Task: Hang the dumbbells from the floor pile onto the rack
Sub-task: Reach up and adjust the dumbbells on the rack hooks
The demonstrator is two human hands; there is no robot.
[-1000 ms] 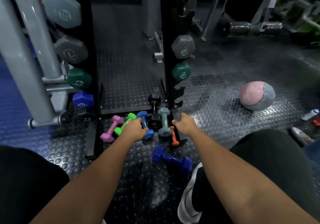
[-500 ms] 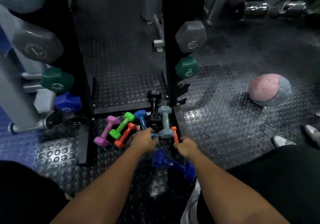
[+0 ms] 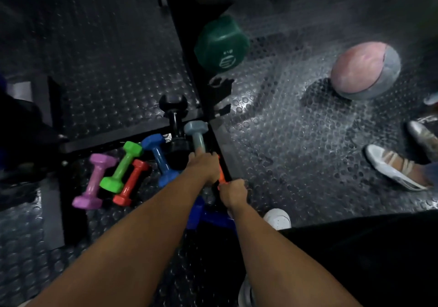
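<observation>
A pile of small dumbbells lies on the studded floor at the foot of the black rack (image 3: 187, 53). From left to right they are purple (image 3: 93, 181), green (image 3: 123, 166), red (image 3: 132, 182), blue (image 3: 157, 156) and black (image 3: 174, 121). My left hand (image 3: 203, 168) grips the handle of a grey-blue dumbbell (image 3: 196, 131). Just behind it, my right hand (image 3: 233, 191) curls round the near end of a thin orange dumbbell (image 3: 221, 176). A dark blue dumbbell (image 3: 206, 216) lies mostly hidden under my forearms. One green hex dumbbell (image 3: 221, 43) hangs on the rack above bare hooks (image 3: 219, 88).
A pink and grey medicine ball (image 3: 365, 69) sits on the floor to the right. Another person's shoes (image 3: 398, 166) stand at the right edge. My own white shoe (image 3: 277, 217) is by my right forearm. The rack's base bar (image 3: 106, 140) runs behind the pile.
The camera has dropped closer to the pile. My left hand moved right from the blue dumbbell onto the grey-blue one. My right hand closed on the orange dumbbell.
</observation>
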